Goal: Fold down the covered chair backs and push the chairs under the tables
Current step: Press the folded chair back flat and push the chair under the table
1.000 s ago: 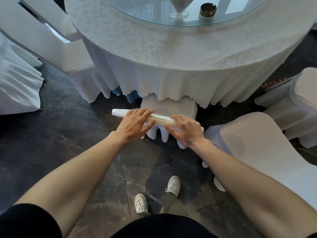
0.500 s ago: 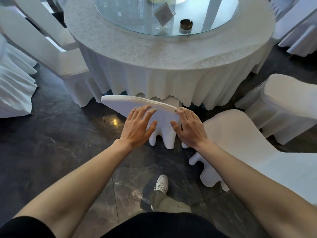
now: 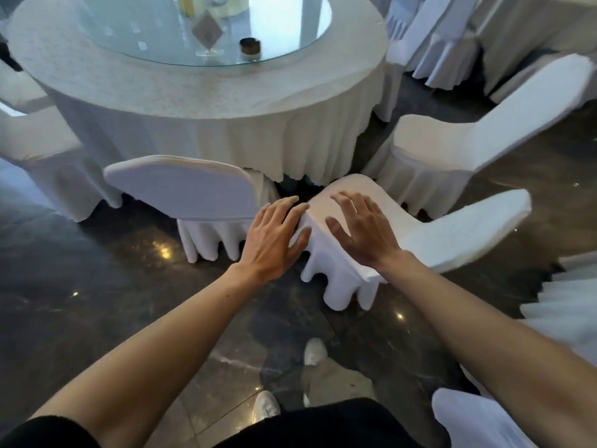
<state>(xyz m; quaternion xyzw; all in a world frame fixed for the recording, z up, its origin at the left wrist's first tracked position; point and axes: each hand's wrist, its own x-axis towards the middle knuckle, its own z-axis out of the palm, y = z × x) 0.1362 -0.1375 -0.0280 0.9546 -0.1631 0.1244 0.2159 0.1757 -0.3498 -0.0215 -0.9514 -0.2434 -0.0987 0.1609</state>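
While their fingers spread straight, the left hand and right hand lie over the covered chair seat.

Folded chair: matt white stretch cloth, smooth and taut across the back, loose and scalloped at the skirt. Nearer chair: same matt white cloth, faintly napped look along the backrest. Tablecloth: cream fabric, matt, fine pebbled texture on top, soft vertical folds down the drop. Glass turntable: clear, glossy, bright with window reflections. Card stand: clear and shiny, glass or acrylic, cannot tell which. Small round dish: dark, shiny, metallic-looking band. Floor: dark veined stone tile, polished, glinting with lamp spots. Shoes: white, matt. Sleeve: black matt cloth.
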